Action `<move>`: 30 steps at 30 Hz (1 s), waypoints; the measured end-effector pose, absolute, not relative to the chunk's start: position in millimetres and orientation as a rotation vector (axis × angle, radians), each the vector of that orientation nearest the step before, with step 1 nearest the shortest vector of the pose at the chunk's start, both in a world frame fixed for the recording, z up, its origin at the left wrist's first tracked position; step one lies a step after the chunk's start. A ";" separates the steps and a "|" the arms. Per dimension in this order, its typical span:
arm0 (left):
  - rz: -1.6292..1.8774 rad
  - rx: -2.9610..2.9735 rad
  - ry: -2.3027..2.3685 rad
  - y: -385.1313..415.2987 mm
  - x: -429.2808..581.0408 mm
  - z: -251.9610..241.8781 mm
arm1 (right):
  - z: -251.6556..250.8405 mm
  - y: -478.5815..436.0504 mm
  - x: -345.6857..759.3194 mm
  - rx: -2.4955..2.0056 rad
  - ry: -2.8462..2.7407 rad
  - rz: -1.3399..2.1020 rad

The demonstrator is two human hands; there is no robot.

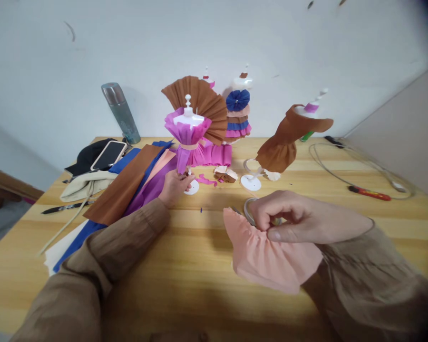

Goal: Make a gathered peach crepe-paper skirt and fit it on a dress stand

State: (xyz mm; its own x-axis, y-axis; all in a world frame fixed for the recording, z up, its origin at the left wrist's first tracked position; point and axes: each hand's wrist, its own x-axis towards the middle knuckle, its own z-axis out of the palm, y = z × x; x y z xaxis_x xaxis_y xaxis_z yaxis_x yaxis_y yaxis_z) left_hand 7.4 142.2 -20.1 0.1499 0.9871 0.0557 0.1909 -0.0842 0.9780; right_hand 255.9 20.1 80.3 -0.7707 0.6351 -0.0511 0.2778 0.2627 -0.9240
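My right hand [288, 216] pinches the gathered upper edge of a pink crepe paper ruffle [271, 263], which fans out below my fingers over the table. My left hand [176, 187] is closed at the foot of a small white dress form [188, 119], its fingers at the stem just above the round base. Purple crepe paper [187, 135] wraps that form, with a pale pink band at its waist. Behind it spreads a pleated brown paper fan [199, 97]. A scissor handle or ring [249, 209] shows partly behind my right hand; which one I cannot tell.
Crepe paper strips [124, 185] lie left beside a phone [109, 155], a pen [66, 207] and a flask [120, 113]. A brown-dressed form [288, 137] leans at right; a layered one [238, 114] stands behind. Paper scraps [224, 174] and a red-handled tool [369, 193] with cable lie about.
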 end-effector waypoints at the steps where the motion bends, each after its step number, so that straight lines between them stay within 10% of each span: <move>1: 1.059 1.481 1.209 141.7 7.6 -20.8 | 80.1 20.1 255.8 -0.838 -2.211 1.507; 30: 0.871 2.119 1.453 129.3 -3.6 -16.9 | 89.9 20.0 257.1 -1.122 -2.282 1.438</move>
